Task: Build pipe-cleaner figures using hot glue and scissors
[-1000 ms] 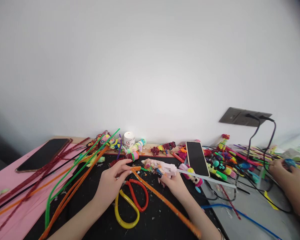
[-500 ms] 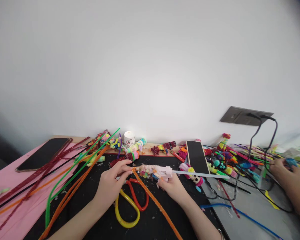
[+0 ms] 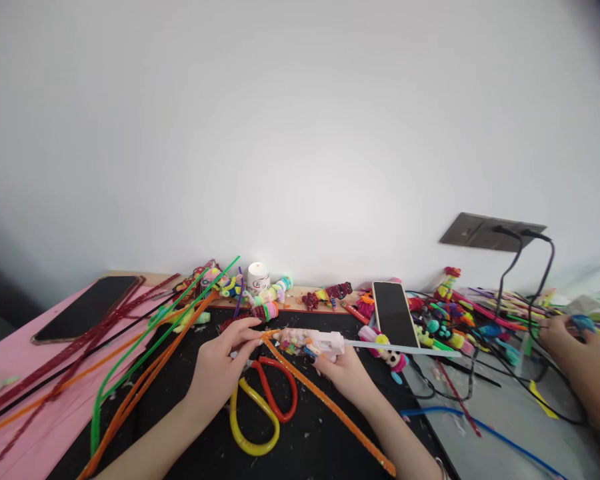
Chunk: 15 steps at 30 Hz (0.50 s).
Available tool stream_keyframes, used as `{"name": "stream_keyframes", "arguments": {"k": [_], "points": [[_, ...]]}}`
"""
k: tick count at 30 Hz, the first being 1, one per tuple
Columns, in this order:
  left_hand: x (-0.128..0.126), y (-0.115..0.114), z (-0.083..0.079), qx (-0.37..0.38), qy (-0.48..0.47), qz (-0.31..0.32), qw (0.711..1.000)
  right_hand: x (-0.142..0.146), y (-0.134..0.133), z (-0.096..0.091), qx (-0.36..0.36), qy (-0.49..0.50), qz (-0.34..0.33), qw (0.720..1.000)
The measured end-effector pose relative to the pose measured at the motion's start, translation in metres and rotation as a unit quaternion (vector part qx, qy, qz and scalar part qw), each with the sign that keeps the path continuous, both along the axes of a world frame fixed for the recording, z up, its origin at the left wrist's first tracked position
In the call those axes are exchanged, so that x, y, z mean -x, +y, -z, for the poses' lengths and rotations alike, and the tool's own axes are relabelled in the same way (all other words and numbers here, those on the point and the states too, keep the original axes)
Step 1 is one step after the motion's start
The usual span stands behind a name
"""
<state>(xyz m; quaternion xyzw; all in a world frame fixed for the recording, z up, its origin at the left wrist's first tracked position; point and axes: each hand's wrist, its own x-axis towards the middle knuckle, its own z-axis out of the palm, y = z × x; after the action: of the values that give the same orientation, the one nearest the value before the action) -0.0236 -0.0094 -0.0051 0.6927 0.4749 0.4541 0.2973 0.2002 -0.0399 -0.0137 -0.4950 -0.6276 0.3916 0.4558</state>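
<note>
My left hand pinches the bent end of an orange pipe cleaner, whose long tail runs down to the right past my right forearm. My right hand grips a pale pink glue gun smeared with coloured residue. A whitish glue stick juts out of its rear. The gun's nozzle points left, close to the pipe cleaner and my left fingertips; whether they touch I cannot tell. Under both hands lie scissors with one yellow and one red handle, blades mostly hidden.
Several green pipe cleaners and dark red ones lie at left near a dark phone. Another phone leans among pipe-cleaner figures. A white cup stands by the wall. At far right, another person's hand is near black cables.
The orange pipe cleaner's loose tail has swung up and to the right, and its end now shows. Both hands stay nearly in place, still holding the same things.
</note>
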Motion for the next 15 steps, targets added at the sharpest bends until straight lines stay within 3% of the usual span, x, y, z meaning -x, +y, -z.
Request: {"name": "stream_keyframes", "arguments": {"k": [15], "points": [[0.0016, -0.0002, -0.0005, -0.013, 0.003, -0.013, 1.000, -0.0020, 0.0004, -0.0015, 0.009, -0.016, -0.001, 1.000]]}}
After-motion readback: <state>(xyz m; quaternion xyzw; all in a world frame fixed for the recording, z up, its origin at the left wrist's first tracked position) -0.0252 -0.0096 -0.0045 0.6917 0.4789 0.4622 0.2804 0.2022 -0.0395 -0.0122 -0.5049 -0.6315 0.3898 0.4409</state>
